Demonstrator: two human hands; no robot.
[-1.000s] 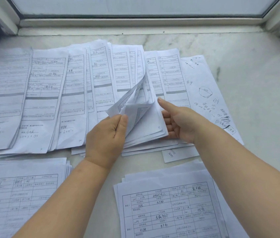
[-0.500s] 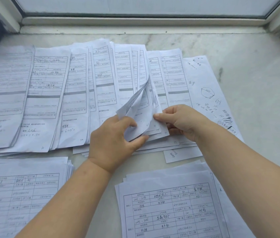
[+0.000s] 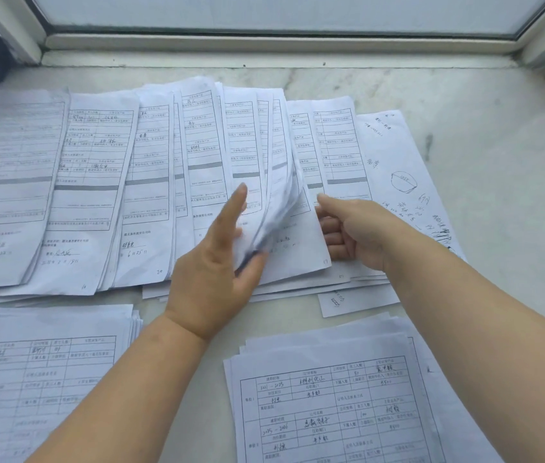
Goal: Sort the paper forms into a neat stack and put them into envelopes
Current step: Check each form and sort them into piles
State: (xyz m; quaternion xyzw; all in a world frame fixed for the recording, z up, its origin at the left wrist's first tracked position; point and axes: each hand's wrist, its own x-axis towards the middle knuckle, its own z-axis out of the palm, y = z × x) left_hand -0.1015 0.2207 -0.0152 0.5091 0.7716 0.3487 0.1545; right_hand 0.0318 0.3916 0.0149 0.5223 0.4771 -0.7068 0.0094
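sorting, early | forms fanned across bench, not yet one stack; two piles near edge | left hand fingers straight, thumb pinching lifted sheets | right hand loosely curled on forms, gripping nothing | no envelopes seen; stacking, stuffing left

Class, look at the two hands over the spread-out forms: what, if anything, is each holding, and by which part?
The left hand holds a lifted bunch of forms by its lower edge. The right hand rests against the right edge of the sheet beneath; whether it grips cannot be told.
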